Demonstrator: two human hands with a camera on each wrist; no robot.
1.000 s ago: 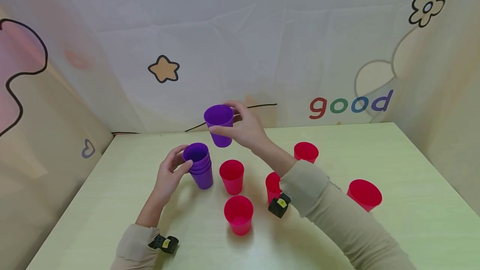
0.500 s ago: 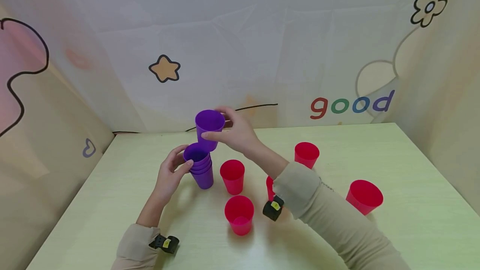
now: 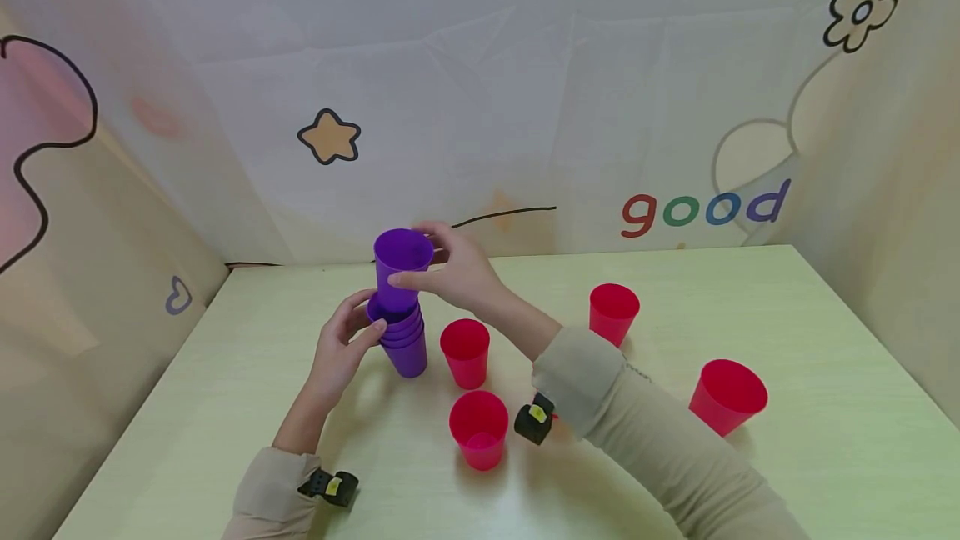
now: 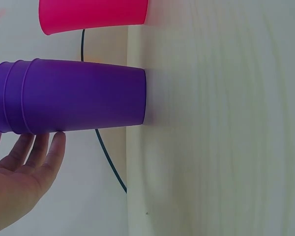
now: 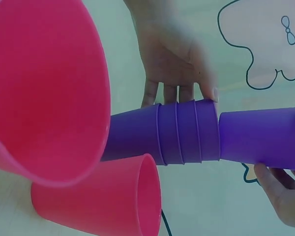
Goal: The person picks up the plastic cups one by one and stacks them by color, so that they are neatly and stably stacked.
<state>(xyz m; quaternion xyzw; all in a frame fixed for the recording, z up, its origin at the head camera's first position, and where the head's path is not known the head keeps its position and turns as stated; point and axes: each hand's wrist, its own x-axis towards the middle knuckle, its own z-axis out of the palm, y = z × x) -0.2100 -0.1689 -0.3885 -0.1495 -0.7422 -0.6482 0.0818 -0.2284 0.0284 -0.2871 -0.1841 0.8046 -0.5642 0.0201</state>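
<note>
On the table at left of centre stands a stack of nested purple cups [image 3: 405, 350], upright. My left hand [image 3: 337, 357] holds this stack near its rims, thumb on the near side and fingers behind. Directly above it, my right hand [image 3: 461, 273] grips a single purple cup [image 3: 401, 261] between thumb and fingers, mouth up. In the right wrist view the base of that single purple cup [image 5: 260, 137] lines up with the mouth of the stack [image 5: 187, 132], at its rim. The left wrist view shows the stack's bottom [image 4: 88, 93] resting on the table.
Several red cups stand upright on the pale table [image 3: 840, 340]. One red cup [image 3: 465, 354] is just right of the stack, another red cup [image 3: 479, 432] nearer. Further right are a back red cup [image 3: 613, 313] and a red cup [image 3: 727, 398]. A printed cloth hangs behind.
My right hand has carried the single purple cup left and down, from beside the stack to right over its mouth. The left hand and the stack have stayed in place.
</note>
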